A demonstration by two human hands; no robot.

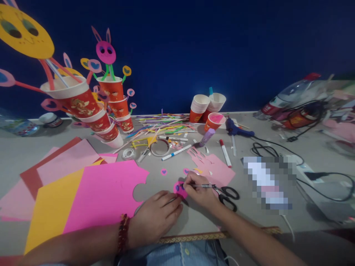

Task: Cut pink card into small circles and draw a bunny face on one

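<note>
A small magenta paper circle with blue-purple eye shapes lies on the table in front of me. My left hand rests flat, its fingertips at the circle's lower left edge. In my right hand is a marker pen, pinched with its tip over the circle, partly hidden by the fingers. Black-handled scissors lie just right of that hand, partly under it. Two little pink discs with purple hearts sit above the circle, one a pink heart disc on bare table.
Magenta card and other coloured sheets cover the left. Stacked red paper cups with paper faces stand behind them. Straws, tape and a blue glue gun lie farther back. Cables and a bottle occupy the right.
</note>
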